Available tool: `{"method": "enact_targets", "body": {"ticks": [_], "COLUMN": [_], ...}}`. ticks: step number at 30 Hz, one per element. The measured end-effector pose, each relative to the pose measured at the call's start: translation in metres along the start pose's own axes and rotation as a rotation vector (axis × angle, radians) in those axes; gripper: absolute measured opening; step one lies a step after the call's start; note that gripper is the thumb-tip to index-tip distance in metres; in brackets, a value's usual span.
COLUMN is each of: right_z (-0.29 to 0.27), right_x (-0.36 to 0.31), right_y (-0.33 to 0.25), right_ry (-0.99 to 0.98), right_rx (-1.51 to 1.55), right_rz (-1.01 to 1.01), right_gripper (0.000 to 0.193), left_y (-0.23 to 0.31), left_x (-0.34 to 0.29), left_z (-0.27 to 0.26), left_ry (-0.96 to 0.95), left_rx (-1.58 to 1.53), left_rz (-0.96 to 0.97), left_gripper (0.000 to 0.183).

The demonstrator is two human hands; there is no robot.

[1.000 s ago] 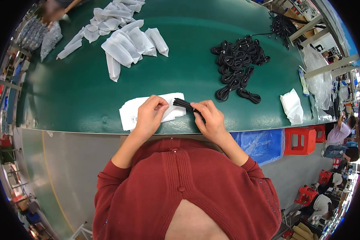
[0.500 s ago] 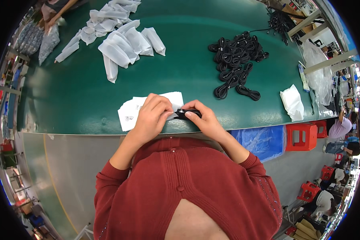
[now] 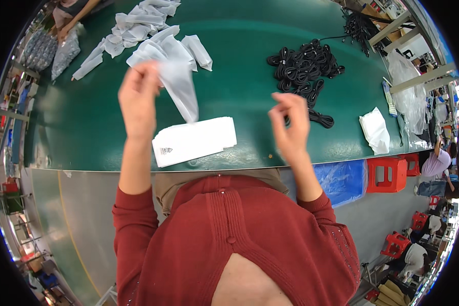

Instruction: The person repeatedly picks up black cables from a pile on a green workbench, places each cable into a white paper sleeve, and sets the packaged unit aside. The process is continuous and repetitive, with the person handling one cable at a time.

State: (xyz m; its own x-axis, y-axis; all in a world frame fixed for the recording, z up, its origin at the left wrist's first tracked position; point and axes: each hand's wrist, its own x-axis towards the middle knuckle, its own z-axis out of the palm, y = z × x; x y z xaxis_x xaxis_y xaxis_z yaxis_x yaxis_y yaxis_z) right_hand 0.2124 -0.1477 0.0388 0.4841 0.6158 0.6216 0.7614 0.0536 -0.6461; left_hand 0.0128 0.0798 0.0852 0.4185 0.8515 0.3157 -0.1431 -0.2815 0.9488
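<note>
My left hand (image 3: 140, 99) is raised over the table at the left, its fingers closed on the top of a frosted white bag (image 3: 181, 89). The bag hangs slanting down to the right, blurred by motion; its contents do not show clearly. Behind it lies a pile of similar filled white bags (image 3: 140, 28). A stack of flat white bags (image 3: 196, 142), with small dark print on one corner, rests near the table's front edge. My right hand (image 3: 293, 125) reaches to the nearest coils in a heap of bundled black cables (image 3: 306, 64), thumb and fingers apart, holding nothing.
The green table (image 3: 234, 41) fills the front. A crumpled white bag (image 3: 375, 131) lies at its right, near clear plastic sheeting (image 3: 408, 92). Below the edge are a blue lined bin (image 3: 339, 181) and red stools (image 3: 386, 174). Another person's arm (image 3: 79, 18) holds a bag far left.
Both hands have parted from above the flat bags. My left hand carried a bag up and left towards the pile; my right moved right and away, towards the cables.
</note>
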Motion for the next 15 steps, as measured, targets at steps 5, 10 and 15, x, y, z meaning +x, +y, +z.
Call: {"method": "enact_targets", "body": {"ticks": [5,10,15], "right_z": [-0.061,-0.074,-0.061], "right_x": [-0.016,-0.036,-0.039], "right_y": [0.059,0.079,0.081], "right_ry": [-0.094,-0.247,0.027], "right_rx": [-0.857,-1.003,-0.199], "right_rz": [0.206,0.344,0.476], "right_gripper": [0.046,0.035,0.031], "left_y": [0.002,-0.038,-0.056], "left_x": [-0.006,-0.084,-0.112], "left_z": [-0.012,0.012,0.035], "left_ry": [0.003,-0.476,-0.457], "left_rx": [0.299,0.413,0.641], "left_rz": [0.295,0.105,0.329], "left_gripper": [0.018,0.022,0.017]}}
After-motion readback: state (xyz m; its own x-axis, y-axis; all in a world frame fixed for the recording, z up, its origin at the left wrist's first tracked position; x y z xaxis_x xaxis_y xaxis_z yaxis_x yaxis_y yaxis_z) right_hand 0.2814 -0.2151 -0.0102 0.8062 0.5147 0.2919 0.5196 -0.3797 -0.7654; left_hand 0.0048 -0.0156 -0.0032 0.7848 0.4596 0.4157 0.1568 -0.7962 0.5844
